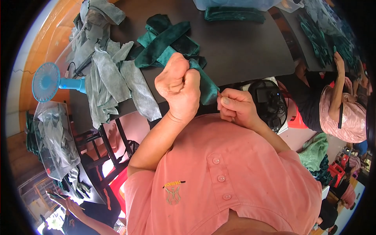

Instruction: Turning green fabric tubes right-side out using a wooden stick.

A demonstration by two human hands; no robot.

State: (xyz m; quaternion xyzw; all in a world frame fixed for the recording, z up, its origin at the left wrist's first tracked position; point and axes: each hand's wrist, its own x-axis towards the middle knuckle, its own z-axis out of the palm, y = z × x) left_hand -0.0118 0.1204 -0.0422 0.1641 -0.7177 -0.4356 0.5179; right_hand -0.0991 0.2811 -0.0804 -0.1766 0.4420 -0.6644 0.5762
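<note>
I see my left hand [178,88] closed in a tight fist around a dark green velvet strip [205,84], held up just off the near edge of the counter [243,47]. The strip is soft and plush, teal-green with a slight sheen, and it runs from the fist down to my right hand [235,107], whose thumb and fingertips pinch its lower end. Both hands sit close together, above my chest in a salmon-pink buttoned shirt [235,176].

Behind my left hand, near the middle of the dark counter, lies a loose pile of green velvet pieces [166,41] of the same cloth, crossing one another. Toward the left edge there is a heap of grey fabric pieces [111,76], some hanging over the near edge. A folded green stack [235,14] rests at the far edge, touching a clear plastic bin [235,3].

Off the left edge stands a small light-blue fan [47,82], and below it a clear plastic bag [55,137] filled with grey pieces. To the right, another person in a pink patterned top [348,113] raises a hand beside more green cloth.
</note>
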